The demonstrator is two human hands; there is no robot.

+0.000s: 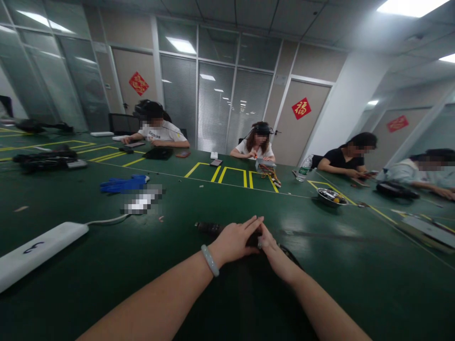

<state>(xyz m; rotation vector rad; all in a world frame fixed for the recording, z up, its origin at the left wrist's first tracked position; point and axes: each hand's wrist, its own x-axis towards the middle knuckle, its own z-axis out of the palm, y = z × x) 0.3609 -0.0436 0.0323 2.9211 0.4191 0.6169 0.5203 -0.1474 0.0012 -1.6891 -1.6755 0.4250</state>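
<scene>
While left hand (234, 242) and right hand (276, 255) meet over the near dark device (209, 228), grip cannot be told. Handling appears begun, not finished.

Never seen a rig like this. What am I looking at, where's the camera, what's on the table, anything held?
No machine here: these are a person's bare left hand and right hand, seen in a single picture from a camera worn on that person's head, looking forward and down. The fingertips meet over a dark item that sticks out past the left hand; the hands hide the rest, so I can't tell how firmly it's held. On the green table also lie a white power strip and something blue, probably a glove, to the left; a metal bowl and a bottle stand farther off, to the right. Other people sit across the table.
</scene>
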